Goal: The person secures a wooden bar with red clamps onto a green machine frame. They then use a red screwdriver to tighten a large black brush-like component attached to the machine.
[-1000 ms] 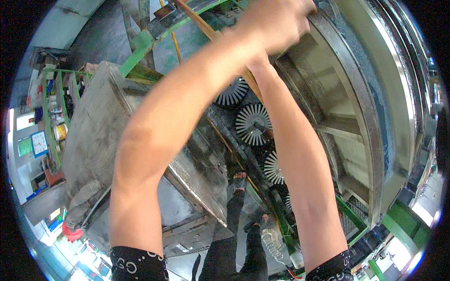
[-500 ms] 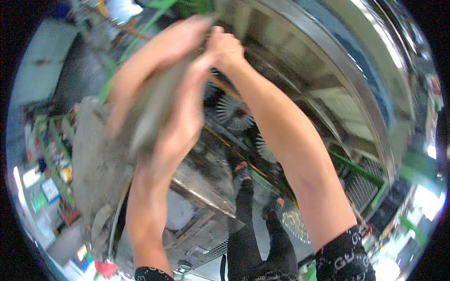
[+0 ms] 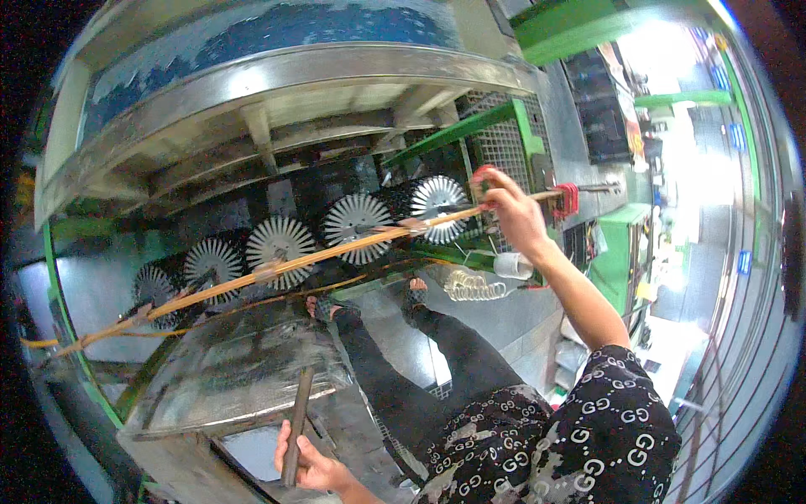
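Note:
My left hand, low in the view, is closed around a dark, flat bar that points up and away. Below the bar is the worn top of a grey metal bench or box. Farther off to the right, my right hand has its fingers curled at a small red object with a bit of green on it. What this object is, I cannot make out. The hand is beside the right end of a long yellow-brown pole, which crosses in front of several white, slotted discs.
A metal-rimmed frame with a blue panel lies beyond the discs. Green bars and wire mesh stand near my right hand. Pale rings hang by a white cylinder. Red cord wraps the pole's right end.
My hands were close together at the upper left by a blurred grey thing. Now they are apart, the left low with the bar, the right at the red object. The view has turned.

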Tool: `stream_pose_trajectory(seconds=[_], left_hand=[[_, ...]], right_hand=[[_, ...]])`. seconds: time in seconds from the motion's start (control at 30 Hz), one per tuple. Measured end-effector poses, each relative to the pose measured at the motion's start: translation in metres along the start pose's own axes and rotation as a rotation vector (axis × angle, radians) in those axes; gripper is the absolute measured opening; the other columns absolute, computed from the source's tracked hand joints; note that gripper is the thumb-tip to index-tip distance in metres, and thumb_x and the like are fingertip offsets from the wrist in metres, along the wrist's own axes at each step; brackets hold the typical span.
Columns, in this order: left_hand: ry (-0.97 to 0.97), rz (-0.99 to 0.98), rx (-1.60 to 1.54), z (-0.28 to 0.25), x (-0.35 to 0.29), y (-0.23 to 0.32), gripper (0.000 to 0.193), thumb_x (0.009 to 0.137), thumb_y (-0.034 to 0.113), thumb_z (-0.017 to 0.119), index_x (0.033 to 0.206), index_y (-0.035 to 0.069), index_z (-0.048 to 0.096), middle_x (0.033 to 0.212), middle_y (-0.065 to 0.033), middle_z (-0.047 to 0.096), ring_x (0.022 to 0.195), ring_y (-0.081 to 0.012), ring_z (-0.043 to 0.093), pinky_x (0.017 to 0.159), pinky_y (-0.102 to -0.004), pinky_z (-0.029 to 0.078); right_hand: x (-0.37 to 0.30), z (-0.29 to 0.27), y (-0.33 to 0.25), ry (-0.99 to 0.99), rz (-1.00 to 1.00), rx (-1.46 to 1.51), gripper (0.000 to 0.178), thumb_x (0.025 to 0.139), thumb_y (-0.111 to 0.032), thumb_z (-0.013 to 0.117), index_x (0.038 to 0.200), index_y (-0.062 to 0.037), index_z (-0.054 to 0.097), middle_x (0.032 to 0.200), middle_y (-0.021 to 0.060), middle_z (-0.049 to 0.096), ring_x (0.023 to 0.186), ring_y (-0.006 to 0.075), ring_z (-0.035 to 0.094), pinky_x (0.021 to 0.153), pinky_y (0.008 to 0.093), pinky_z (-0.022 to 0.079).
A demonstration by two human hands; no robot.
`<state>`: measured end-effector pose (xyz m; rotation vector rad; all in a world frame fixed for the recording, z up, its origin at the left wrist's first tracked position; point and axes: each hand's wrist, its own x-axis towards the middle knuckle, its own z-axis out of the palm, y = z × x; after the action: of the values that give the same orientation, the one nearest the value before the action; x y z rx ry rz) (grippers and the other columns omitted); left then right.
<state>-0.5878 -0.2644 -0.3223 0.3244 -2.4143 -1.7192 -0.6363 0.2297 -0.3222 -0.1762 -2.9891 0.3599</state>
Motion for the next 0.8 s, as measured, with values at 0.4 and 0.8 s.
stream_pose_trajectory(seconds=[0.4, 0.8], left_hand=[[-0.05, 0.067, -0.008, 0.106, -0.099, 0.114, 0.022, 0.097, 0.002, 0.057, 0.116, -0.002, 0.048, 0.119, -0.0193, 0.059, 0.113, -0.0314, 0.06, 0.093, -0.0391, 0.058], [-0.023, 0.021, -0.09, 0.132, -0.214, 0.186, 0.025, 0.092, -0.002, 0.059, 0.114, -0.002, 0.05, 0.114, -0.0187, 0.061, 0.106, -0.0281, 0.062, 0.092, -0.0363, 0.057]], right_hand=[[-0.161, -0.055, 0.203, 0.034, -0.021, -0.221, 0.016, 0.081, -0.01, 0.062, 0.097, -0.0059, 0.063, 0.135, 0.0133, 0.055, 0.127, 0.0326, 0.053, 0.106, 0.0386, 0.046], [-0.176, -0.031, 0.254, -0.006, -0.207, -0.252, 0.021, 0.08, -0.017, 0.061, 0.095, -0.0033, 0.065, 0.14, 0.0166, 0.051, 0.137, 0.0322, 0.042, 0.118, 0.044, 0.03]])
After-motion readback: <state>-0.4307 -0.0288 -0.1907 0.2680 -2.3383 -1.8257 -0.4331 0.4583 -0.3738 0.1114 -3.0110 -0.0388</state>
